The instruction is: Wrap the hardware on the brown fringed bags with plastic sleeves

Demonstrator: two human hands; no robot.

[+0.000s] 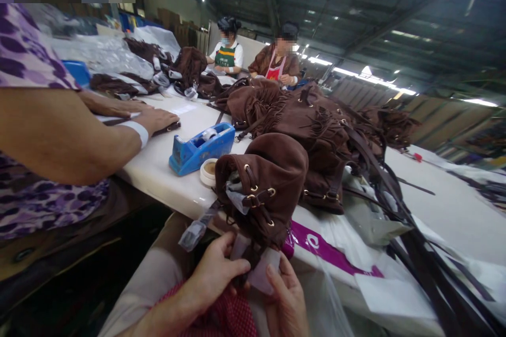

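A brown drawstring bag (272, 179) with gold eyelets sits at the table's near edge, in front of my hands. My left hand (215, 266) is closed on a dark brown strap (253, 258) below the bag. My right hand (286, 292) pinches a translucent whitish sheet (265, 272) beside that strap, between thumb and fingers. From the bag's left side hangs a strap end wrapped in clear plastic (193, 234). Whitish stuffing (236, 196) shows in the bag's mouth. Part of the strap is hidden by my fingers.
Left of the bag stand a blue tape dispenser (202, 148) and a tape roll (208, 171). More brown fringed bags (312, 121) are heaped behind. Plastic with a purple band (328, 250) lies right. A co-worker's hand (154, 118) presses something dark at left; two people work farther back.
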